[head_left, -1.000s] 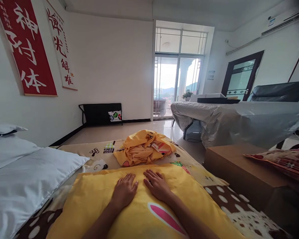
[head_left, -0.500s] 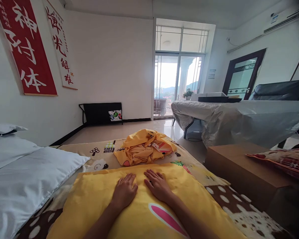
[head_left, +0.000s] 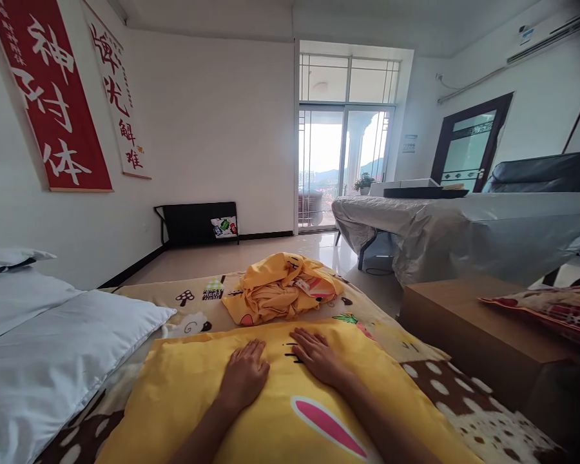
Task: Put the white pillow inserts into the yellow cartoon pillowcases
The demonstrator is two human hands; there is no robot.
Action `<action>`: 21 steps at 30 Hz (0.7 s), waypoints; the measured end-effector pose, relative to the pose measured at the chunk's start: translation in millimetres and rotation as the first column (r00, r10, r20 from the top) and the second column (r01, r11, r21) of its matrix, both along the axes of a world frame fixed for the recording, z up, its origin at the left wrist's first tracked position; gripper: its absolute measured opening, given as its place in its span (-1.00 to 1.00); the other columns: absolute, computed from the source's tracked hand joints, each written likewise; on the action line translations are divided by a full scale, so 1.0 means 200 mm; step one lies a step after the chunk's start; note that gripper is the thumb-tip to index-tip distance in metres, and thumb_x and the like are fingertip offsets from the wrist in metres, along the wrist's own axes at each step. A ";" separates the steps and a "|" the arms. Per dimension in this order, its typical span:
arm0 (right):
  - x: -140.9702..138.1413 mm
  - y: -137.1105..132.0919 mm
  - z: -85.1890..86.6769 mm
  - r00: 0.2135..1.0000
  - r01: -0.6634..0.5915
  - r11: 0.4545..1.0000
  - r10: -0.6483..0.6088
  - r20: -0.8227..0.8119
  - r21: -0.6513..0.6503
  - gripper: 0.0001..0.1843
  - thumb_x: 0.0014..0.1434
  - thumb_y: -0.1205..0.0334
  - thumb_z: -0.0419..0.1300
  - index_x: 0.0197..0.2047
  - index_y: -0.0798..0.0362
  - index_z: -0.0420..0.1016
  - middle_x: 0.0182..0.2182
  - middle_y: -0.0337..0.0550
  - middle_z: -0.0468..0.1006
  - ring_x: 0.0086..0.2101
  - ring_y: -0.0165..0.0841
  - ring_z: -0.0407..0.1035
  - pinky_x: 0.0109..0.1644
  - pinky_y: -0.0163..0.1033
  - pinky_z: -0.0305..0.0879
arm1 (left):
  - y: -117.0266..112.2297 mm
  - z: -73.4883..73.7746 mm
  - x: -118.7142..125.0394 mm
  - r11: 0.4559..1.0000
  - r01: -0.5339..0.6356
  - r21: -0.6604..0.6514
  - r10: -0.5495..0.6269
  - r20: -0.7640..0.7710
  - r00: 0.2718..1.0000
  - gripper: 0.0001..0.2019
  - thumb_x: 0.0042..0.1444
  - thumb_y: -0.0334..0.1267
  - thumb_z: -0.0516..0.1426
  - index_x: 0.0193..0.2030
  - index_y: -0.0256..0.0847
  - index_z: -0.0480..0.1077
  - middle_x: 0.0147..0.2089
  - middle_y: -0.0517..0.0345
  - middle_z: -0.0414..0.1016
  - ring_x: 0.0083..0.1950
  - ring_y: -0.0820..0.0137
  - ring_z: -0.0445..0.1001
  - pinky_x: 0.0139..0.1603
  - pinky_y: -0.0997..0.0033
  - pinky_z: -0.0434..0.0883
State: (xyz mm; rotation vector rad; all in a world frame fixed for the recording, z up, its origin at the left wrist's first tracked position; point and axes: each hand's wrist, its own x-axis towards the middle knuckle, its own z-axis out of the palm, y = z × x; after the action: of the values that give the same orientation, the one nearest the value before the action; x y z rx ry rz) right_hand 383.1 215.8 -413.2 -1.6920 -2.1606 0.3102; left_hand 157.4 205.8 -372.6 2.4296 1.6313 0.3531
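Observation:
A yellow pillowcase (head_left: 188, 386) with a pink-and-white rabbit ear lies spread in front of me; whether a pillow is inside I cannot tell. My left hand (head_left: 245, 375) rests palm down on its far half, fingers stretched out. To the right of it, my right hand (head_left: 319, 354) also lies flat on the yellow cloth, beside small black printed marks. Just beyond the far edge sits a crumpled heap of yellow printed fabric (head_left: 280, 290). Everything rests on a patterned blanket (head_left: 145, 293) in beige and brown.
White pillows (head_left: 77, 341) are stacked at the left. A brown box (head_left: 483, 316) carrying a red patterned cushion (head_left: 555, 309) stands at the right. Behind it is a plastic-covered table (head_left: 502, 232). A black folded frame (head_left: 193, 223) leans against the far wall.
My right hand has slid a little to the right over the yellow cloth, uncovering black printed marks. My left hand stays nearly in place. The view has shifted slightly.

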 end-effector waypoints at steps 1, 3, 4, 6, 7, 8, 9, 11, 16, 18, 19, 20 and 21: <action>0.06 0.02 -0.02 0.999 0.033 0.999 -0.032 0.035 -0.026 -0.35 0.29 -0.16 -0.33 0.31 -0.09 0.12 0.29 -0.21 0.13 0.28 -0.33 -0.05 0.33 -0.06 -0.20 | 0.00 0.00 0.00 1.000 0.005 0.000 -0.005 0.001 1.000 -0.46 0.17 -0.20 -0.19 0.27 -0.24 0.20 0.33 0.10 0.19 0.36 0.34 0.10 0.35 0.18 0.03; 0.19 0.05 -0.07 0.989 0.113 0.991 -0.105 0.106 -0.073 -0.35 0.30 -0.12 -0.34 0.31 -0.05 0.12 0.28 -0.21 0.16 0.27 -0.32 -0.02 0.32 -0.04 -0.18 | 0.00 -0.01 0.01 1.000 0.016 0.002 -0.016 -0.001 1.000 -0.46 0.17 -0.19 -0.20 0.27 -0.24 0.19 0.33 0.10 0.18 0.36 0.34 0.09 0.35 0.18 0.03; 0.25 0.06 -0.09 0.981 0.154 0.984 -0.142 0.132 -0.087 -0.36 0.30 -0.09 -0.33 0.30 -0.03 0.14 0.27 -0.19 0.17 0.27 -0.31 0.00 0.32 -0.02 -0.17 | 0.00 -0.01 0.01 1.000 0.020 0.004 -0.020 -0.003 1.000 -0.46 0.17 -0.19 -0.20 0.27 -0.24 0.19 0.33 0.09 0.18 0.36 0.34 0.09 0.35 0.19 0.03; 0.35 0.07 -0.12 0.963 0.228 0.970 -0.211 0.167 -0.090 -0.39 0.30 -0.03 -0.29 0.27 0.01 0.20 0.26 -0.15 0.20 0.26 -0.27 0.01 0.31 0.05 -0.19 | 0.00 -0.02 0.02 1.000 0.028 0.008 -0.028 -0.004 1.000 -0.46 0.17 -0.19 -0.19 0.27 -0.25 0.20 0.33 0.08 0.18 0.36 0.34 0.09 0.35 0.21 0.03; 0.39 0.07 -0.13 0.952 0.265 0.960 -0.246 0.185 -0.087 -0.41 0.30 -0.01 -0.27 0.26 0.01 0.22 0.26 -0.13 0.21 0.26 -0.25 0.00 0.31 0.08 -0.21 | 0.00 -0.02 0.02 1.000 0.029 0.007 -0.029 -0.002 1.000 -0.46 0.17 -0.20 -0.19 0.27 -0.26 0.20 0.33 0.07 0.18 0.36 0.34 0.09 0.35 0.22 0.03; 0.42 0.08 -0.14 0.938 0.304 0.949 -0.283 0.200 -0.084 -0.43 0.30 0.01 -0.26 0.25 0.01 0.23 0.26 -0.12 0.21 0.27 -0.24 -0.01 0.30 0.11 -0.22 | 0.00 -0.02 0.02 1.000 0.028 0.005 -0.028 0.002 1.000 -0.45 0.17 -0.20 -0.20 0.27 -0.26 0.20 0.33 0.07 0.18 0.36 0.34 0.09 0.35 0.23 0.02; 0.45 0.08 -0.14 0.922 0.346 0.935 -0.323 0.214 -0.082 -0.43 0.29 0.03 -0.25 0.24 0.02 0.25 0.26 -0.10 0.21 0.27 -0.22 -0.01 0.29 0.14 -0.21 | 0.00 -0.02 0.02 1.000 0.029 0.000 -0.029 0.007 1.000 -0.45 0.17 -0.20 -0.20 0.27 -0.27 0.20 0.33 0.08 0.18 0.36 0.35 0.09 0.35 0.24 0.02; 0.49 0.07 -0.13 0.886 0.429 0.900 -0.401 0.234 -0.079 -0.44 0.29 0.05 -0.27 0.21 0.04 0.27 0.26 -0.04 0.20 0.25 -0.17 0.02 0.26 0.20 -0.16 | -0.01 -0.01 0.01 0.999 0.032 -0.007 -0.032 0.019 0.999 -0.45 0.18 -0.20 -0.21 0.28 -0.27 0.19 0.33 0.09 0.18 0.36 0.36 0.08 0.35 0.26 0.01; 0.47 0.07 -0.01 0.832 0.516 0.855 -0.486 0.267 -0.051 -0.47 0.27 0.12 -0.21 0.12 0.18 0.37 0.17 0.24 0.29 0.19 0.01 0.12 0.17 0.31 -0.11 | -0.02 0.01 -0.01 0.999 0.033 -0.030 -0.033 0.010 0.999 -0.45 0.18 -0.18 -0.23 0.27 -0.23 0.18 0.33 0.13 0.18 0.36 0.38 0.09 0.35 0.29 0.02; 0.39 0.09 0.06 0.864 0.446 0.895 -0.430 0.263 -0.004 -0.50 0.26 0.17 -0.18 0.11 0.17 0.37 0.16 0.25 0.30 0.19 0.01 0.13 0.17 0.26 -0.07 | -0.03 0.04 -0.02 0.999 0.041 -0.036 -0.041 0.003 0.999 -0.45 0.17 -0.20 -0.22 0.26 -0.24 0.20 0.32 0.11 0.21 0.34 0.38 0.12 0.33 0.30 0.05; 0.33 0.10 0.10 0.891 0.381 0.924 -0.373 0.258 0.023 -0.51 0.26 0.18 -0.18 0.10 0.14 0.38 0.15 0.21 0.32 0.17 -0.03 0.15 0.17 0.20 -0.02 | -0.02 0.06 -0.01 0.998 0.043 -0.037 -0.043 0.000 0.999 -0.46 0.16 -0.20 -0.21 0.25 -0.24 0.21 0.31 0.09 0.22 0.33 0.37 0.14 0.32 0.29 0.08; 0.25 0.12 0.13 0.920 0.296 0.954 -0.299 0.253 0.049 -0.53 0.26 0.19 -0.18 0.09 0.08 0.39 0.13 0.14 0.36 0.15 -0.08 0.19 0.16 0.11 0.03 | -0.02 0.08 -0.01 0.998 0.043 -0.040 -0.044 -0.006 0.999 -0.47 0.15 -0.20 -0.19 0.23 -0.24 0.24 0.29 0.07 0.25 0.31 0.34 0.18 0.30 0.26 0.11; 0.17 0.13 0.15 0.945 0.196 0.978 -0.209 0.251 0.075 -0.55 0.27 0.19 -0.18 0.05 0.03 0.41 0.10 0.07 0.40 0.11 -0.14 0.25 0.14 0.02 0.08 | 0.00 0.10 0.00 0.998 0.043 -0.046 -0.044 -0.015 0.999 -0.48 0.14 -0.20 -0.17 0.20 -0.23 0.28 0.26 0.03 0.30 0.28 0.29 0.23 0.27 0.20 0.15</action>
State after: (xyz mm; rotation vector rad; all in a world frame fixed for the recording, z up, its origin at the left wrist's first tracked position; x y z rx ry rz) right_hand 416.6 242.2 -382.7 -2.0010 -2.1214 -0.0219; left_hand 156.9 205.4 -352.7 2.4367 1.5723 0.2870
